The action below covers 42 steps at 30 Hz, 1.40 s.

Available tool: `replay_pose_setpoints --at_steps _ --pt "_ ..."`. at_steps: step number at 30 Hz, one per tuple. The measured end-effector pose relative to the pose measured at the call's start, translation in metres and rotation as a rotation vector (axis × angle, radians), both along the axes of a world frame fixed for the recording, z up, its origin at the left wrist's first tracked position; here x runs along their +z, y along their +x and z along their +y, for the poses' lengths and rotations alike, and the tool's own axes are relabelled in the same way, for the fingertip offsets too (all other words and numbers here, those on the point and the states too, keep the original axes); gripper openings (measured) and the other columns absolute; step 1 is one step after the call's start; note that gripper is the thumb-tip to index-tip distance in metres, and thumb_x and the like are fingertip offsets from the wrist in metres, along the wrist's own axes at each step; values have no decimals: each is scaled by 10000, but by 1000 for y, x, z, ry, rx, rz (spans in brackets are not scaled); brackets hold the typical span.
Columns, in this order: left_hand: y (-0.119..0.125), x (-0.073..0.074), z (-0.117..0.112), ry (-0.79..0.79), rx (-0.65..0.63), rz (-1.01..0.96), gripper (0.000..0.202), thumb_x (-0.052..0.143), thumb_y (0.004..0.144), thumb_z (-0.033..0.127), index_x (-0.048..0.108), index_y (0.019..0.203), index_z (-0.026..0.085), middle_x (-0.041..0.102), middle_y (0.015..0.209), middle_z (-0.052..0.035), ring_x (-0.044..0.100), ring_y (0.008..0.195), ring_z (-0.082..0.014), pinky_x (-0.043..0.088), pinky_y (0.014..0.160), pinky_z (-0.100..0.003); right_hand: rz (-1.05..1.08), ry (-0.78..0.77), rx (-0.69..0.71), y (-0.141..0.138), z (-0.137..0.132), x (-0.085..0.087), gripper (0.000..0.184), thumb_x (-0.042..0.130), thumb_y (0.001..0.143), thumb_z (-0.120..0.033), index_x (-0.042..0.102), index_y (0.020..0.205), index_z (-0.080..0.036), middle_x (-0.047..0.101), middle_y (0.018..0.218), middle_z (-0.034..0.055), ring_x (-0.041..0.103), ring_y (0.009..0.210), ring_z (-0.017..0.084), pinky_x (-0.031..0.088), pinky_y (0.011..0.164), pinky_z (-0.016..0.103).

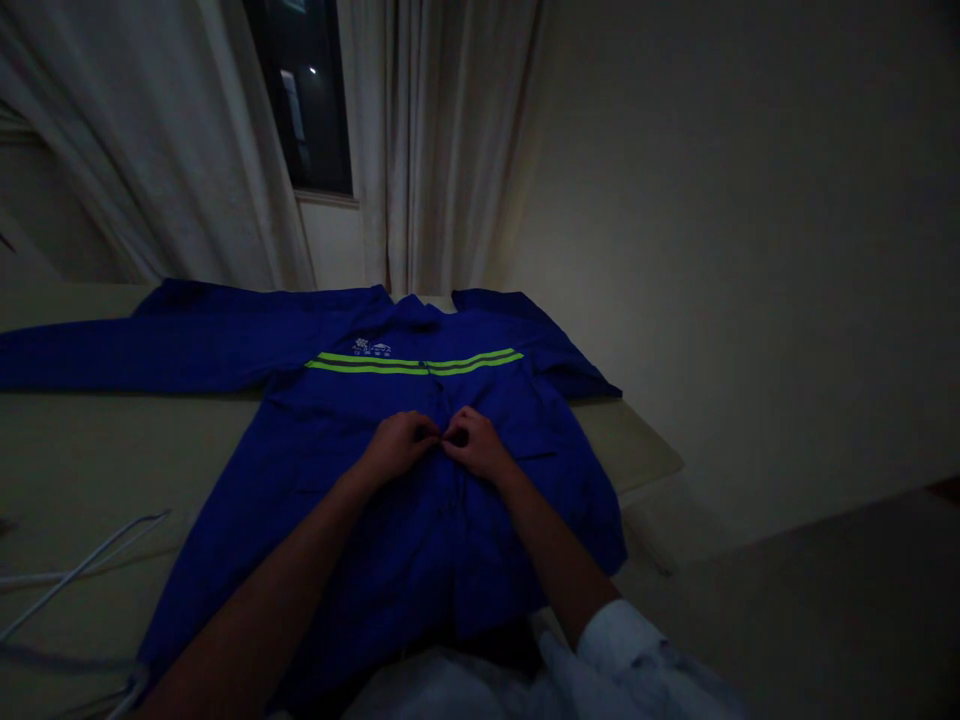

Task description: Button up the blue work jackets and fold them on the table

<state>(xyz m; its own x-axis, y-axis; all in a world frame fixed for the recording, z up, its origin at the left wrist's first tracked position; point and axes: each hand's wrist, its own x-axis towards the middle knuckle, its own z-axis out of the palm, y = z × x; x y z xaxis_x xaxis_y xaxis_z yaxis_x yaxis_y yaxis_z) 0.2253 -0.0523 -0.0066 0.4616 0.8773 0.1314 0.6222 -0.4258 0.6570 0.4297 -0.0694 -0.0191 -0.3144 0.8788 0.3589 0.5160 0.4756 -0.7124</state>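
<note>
A blue work jacket (330, 440) lies front side up, with a yellow-green striped band across its chest and a small white logo above the band. My left hand (405, 440) and my right hand (474, 442) meet over the middle of its front opening, just below the band. Both hands are closed in a pinch on the jacket's front edges, fingertips nearly touching. Whether a button is between the fingers is too dark to make out. Below the hands, the front edges run down toward me.
The jacket lies on a pale table (67, 450), whose right corner juts out beside a plain wall (750, 250). White hangers (82, 565) lie at the left. Behind the table hang long curtains (450, 150) and a dark window (307, 100).
</note>
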Motion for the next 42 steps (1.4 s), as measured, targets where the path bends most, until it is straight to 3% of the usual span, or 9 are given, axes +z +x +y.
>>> replay_pose_setpoints --at_steps 4,13,18,23,35,42 --pt "-3 3 1 -26 -35 39 169 669 882 221 798 991 225 796 957 -26 730 873 -201 504 765 -275 -25 -9 -3 0 0 1 122 756 771 -77 710 804 -184 598 922 1 583 745 113 472 713 248" --pt "-8 2 1 41 -52 137 146 676 876 257 806 944 248 747 984 -59 692 877 -219 481 758 -298 -24 -36 4 -1 1 -1 130 766 763 -92 723 842 -185 574 938 -6 564 727 98 473 709 239" --pt "-6 -2 1 52 -3 120 144 661 867 225 767 964 225 746 985 -68 693 912 -231 490 776 -309 -7 -65 0 -1 3 -1 103 764 786 -112 724 840 -191 568 943 -3 563 737 107 484 721 253" --pt "-3 -4 0 11 19 106 85 676 845 250 751 870 220 760 891 -44 709 828 -211 487 710 -287 5 -100 -14 -3 6 -2 72 768 812 -133 736 840 -190 574 969 5 563 746 106 483 721 256" --pt "-1 0 -7 88 69 129 150 699 850 295 679 964 199 701 967 -81 660 929 -257 486 808 -347 -10 -84 -23 -5 11 -8 59 766 854 -144 733 861 -194 576 991 9 559 779 114 483 756 267" --pt "2 -7 -2 89 62 109 162 688 857 266 673 1005 204 702 1007 -65 660 951 -240 504 840 -343 52 12 -35 -7 7 -7 59 725 882 -142 700 860 -190 562 1002 16 563 798 121 484 755 262"
